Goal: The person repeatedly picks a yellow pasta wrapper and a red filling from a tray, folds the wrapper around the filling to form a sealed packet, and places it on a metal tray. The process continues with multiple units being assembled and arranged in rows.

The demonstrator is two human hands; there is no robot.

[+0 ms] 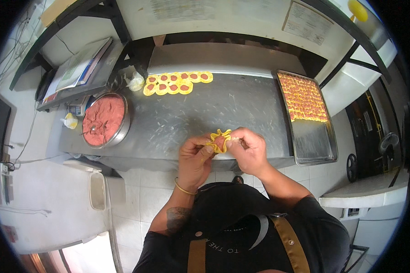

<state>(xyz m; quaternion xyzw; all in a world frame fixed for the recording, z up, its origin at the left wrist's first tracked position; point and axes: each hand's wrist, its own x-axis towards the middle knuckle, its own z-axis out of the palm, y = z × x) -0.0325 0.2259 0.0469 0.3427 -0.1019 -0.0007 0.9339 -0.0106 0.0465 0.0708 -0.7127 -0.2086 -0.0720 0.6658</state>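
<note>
Between my two hands, just above the table's near edge, is a dumpling (220, 140) with a yellow wrapper, its pleated rim gathered around a pink filling. My left hand (196, 157) pinches its left side, and my right hand (249, 150) pinches the right side. At the back left of the table lie several round yellow wrappers (149, 91), each with a dab of pink filling on it. A big metal bowl (126, 119) heaped with pink ground filling (105, 113) stands at the left.
A metal tray (315, 144) at the right carries tight rows of filled dumplings (303, 96) in its far part. By the wrappers stands a small whitish container (135, 82). Papers (79, 68) lie on a shelf above the left side. The steel table (205, 102) spans the middle.
</note>
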